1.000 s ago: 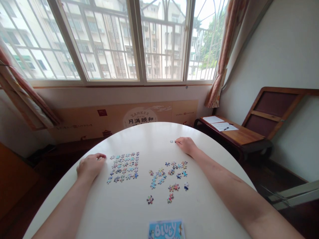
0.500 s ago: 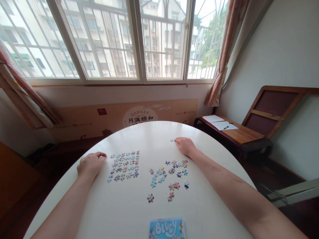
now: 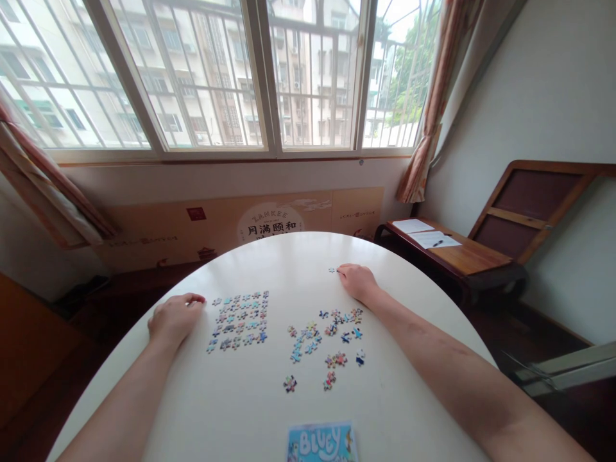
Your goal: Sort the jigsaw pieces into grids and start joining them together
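My right hand [image 3: 357, 281] lies at the far right part of the round white table, its fingers together and the tips pressed on a small jigsaw piece that they mostly cover. Touching or just left of that one is another jigsaw piece [image 3: 332, 270]. At the left, my left hand [image 3: 176, 316] rests on the table with loosely bent fingers, slightly apart, and nothing visible in them. Just right of it, jigsaw pieces [image 3: 242, 316] are laid out singly in neat rows. Between the hands is a looser scatter of jigsaw pieces [image 3: 312, 338], several of them joined or touching in clusters.
A blue "Bluey" box or card [image 3: 321, 443] lies at the table's near edge. The white table [image 3: 231, 404] has a curved rim. Beyond it to the right, a low wooden table [image 3: 474, 255] holds papers [image 3: 428, 239] and a pen. A printed cardboard panel [image 3: 221, 224] stands below the window.
Both hands and the jigsaw pieces stay in place. Only the camera view has shifted very slightly.
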A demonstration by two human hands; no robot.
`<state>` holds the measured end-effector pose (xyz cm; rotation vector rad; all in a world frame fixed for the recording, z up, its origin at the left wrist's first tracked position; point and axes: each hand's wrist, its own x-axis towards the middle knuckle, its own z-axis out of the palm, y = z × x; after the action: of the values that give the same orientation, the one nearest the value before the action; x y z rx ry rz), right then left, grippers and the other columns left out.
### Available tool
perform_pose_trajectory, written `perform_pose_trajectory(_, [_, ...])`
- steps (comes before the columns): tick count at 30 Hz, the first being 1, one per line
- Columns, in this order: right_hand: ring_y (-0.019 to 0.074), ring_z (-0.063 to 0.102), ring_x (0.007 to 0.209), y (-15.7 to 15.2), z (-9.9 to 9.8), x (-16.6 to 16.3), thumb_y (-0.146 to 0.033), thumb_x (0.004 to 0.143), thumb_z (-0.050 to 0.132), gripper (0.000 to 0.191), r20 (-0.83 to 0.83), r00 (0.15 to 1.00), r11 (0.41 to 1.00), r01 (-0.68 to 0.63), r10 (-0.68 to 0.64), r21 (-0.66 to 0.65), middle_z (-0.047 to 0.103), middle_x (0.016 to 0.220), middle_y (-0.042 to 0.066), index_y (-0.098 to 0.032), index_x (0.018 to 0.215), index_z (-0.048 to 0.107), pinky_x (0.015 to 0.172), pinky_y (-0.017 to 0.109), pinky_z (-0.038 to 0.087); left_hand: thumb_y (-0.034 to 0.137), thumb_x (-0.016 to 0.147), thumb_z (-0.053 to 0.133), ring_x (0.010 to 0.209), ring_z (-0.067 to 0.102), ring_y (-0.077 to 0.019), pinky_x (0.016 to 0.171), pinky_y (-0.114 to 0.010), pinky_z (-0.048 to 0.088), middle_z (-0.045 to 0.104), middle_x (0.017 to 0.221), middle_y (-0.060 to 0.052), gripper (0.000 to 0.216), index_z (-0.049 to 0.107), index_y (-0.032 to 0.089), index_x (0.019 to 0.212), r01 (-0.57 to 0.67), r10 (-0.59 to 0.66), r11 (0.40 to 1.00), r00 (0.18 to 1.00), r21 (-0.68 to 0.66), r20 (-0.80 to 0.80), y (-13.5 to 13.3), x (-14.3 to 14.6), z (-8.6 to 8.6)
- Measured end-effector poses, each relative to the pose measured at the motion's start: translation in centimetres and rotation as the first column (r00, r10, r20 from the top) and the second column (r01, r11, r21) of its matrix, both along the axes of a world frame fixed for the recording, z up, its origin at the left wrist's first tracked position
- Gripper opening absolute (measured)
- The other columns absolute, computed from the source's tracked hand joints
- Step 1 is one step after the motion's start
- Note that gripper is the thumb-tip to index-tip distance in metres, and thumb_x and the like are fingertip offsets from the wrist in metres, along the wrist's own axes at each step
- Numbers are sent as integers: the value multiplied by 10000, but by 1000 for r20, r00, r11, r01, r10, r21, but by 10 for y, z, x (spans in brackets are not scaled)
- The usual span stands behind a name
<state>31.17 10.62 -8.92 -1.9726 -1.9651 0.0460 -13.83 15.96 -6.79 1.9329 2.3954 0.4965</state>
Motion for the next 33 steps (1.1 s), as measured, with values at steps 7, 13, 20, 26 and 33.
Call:
perform_pose_trajectory(7, [205, 660, 1052, -11, 27, -7, -268, 953, 504, 309, -142, 962, 967, -244, 233, -70, 714, 1194, 54, -235, 1157, 733, 901, 283, 483, 413, 814, 522, 1092, 619, -375, 858, -466, 499, 682, 1222, -106, 359, 773, 268, 1026, -19, 20, 999, 1000, -50, 16, 1, -1, -1])
perform_pose_trajectory(13, [117, 657, 699, -21, 42, -20, -294, 778, 738, 197, -306, 784, 743, -615, 540, -265, 754, 831, -3, -232, 952, 806, 631, 189, 469, 394, 812, 520, 1073, 620, -377, 841, -460, 493, 704, 1165, -109, 340, 776, 268, 996, 4, -4, 1000, 1000, -16, 22, 0, -3, -4])
perform_pose_trajectory(20, [125, 662, 790, -17, 25, -25, -214, 753, 765, 231, -304, 753, 726, -651, 583, -222, 758, 868, 1, -246, 975, 824, 716, 182, 479, 388, 780, 545, 1040, 631, -374, 813, -454, 500, 707, 1172, -111, 331, 785, 271, 977, 10, -11, 1000, 1000, 4, 21, 1, -4, -6])
perform_pose_trajectory(26, [155, 684, 817, -13, 23, -11, -221, 791, 707, 208, -174, 880, 871, -467, 442, -152, 774, 890, 2, -272, 955, 825, 748, 219, 486, 402, 780, 547, 1055, 624, -365, 820, -446, 500, 691, 1211, -107, 334, 783, 278, 981, 4, -4, 1000, 1000, -6, 29, 4, -5, -7])
perform_pose_trajectory(33, [223, 688, 946, -7, 17, 35, -287, 858, 629, 197, -14, 988, 987, -157, 157, -44, 779, 989, 27, -274, 903, 820, 819, 287, 494, 401, 790, 536, 1054, 620, -372, 827, -459, 497, 690, 1205, -111, 333, 780, 277, 981, 7, -7, 1000, 1000, -5, 24, 0, -3, -5])
